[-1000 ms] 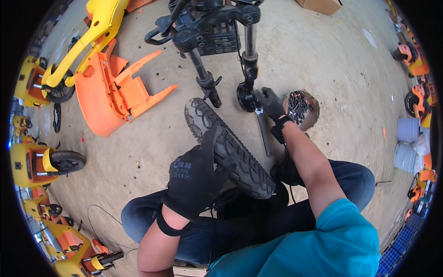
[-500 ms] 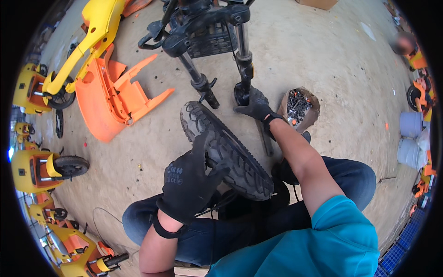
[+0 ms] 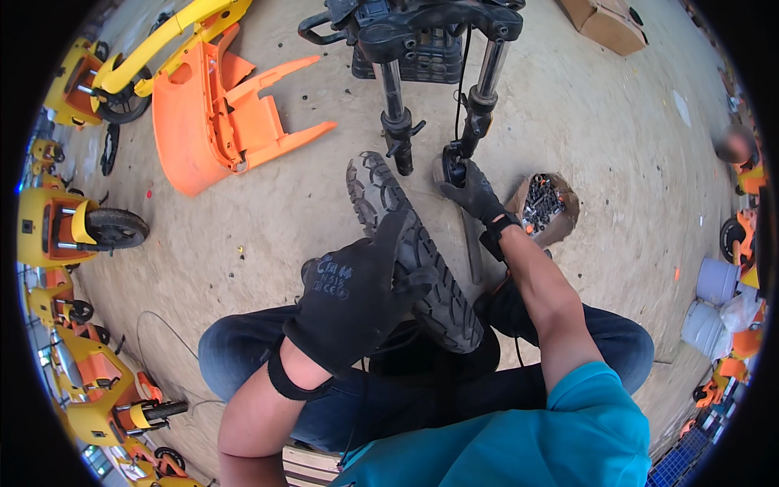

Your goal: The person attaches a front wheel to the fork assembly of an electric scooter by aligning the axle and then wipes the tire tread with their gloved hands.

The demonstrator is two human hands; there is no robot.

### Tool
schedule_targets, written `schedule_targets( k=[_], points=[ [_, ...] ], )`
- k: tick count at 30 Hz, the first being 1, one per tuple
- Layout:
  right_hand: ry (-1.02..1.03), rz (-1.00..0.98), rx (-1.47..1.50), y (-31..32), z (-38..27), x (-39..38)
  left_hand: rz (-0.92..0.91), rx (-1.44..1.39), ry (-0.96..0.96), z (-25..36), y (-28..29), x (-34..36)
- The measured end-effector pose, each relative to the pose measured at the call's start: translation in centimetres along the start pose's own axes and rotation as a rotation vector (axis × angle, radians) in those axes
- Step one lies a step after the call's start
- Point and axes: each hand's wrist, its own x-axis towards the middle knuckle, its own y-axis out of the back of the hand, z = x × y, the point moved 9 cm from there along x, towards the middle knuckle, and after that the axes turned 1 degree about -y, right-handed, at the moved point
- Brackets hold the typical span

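Observation:
A knobbly black tyre on a wheel stands tilted between my knees, its tread facing up. My left hand, in a black glove, grips the tyre's left side, thumb across the tread. In front of it hang the two legs of a front fork, their lower ends apart from the wheel. My gloved right hand is closed round a dark brake caliper by the right fork leg, where a black cable runs down. My fingers partly hide the caliper.
An open bag of loose screws and bolts stands right of my right hand. A metal bar lies below it. An orange body panel lies at left, near yellow scooters. White buckets stand at far right.
The view has shifted, so the fork appears farther right. The wheel now shows more edge-on. My left hand keeps its grip on the tyre, and my right hand stays at the caliper.

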Motion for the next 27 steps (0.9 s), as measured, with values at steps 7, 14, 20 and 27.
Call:
schedule_targets(
  k=[7,14,20,27],
  points=[
    [-0.050,-0.097,0.198,-1.5,-1.5,-0.3,-0.013,0.015,0.030,-0.2,0.3,-0.1],
    [-0.020,-0.174,0.392,-2.1,-0.3,0.2,0.001,0.040,0.002,-0.1,0.2,0.0],
    [-0.040,-0.284,0.579,-1.7,-2.5,-1.0,0.019,0.050,-0.032,-0.5,0.4,-0.4],
    [-0.179,-0.369,0.799,-0.9,-1.7,-2.0,0.084,0.023,-0.079,-0.5,0.5,-0.9]
  ],
)
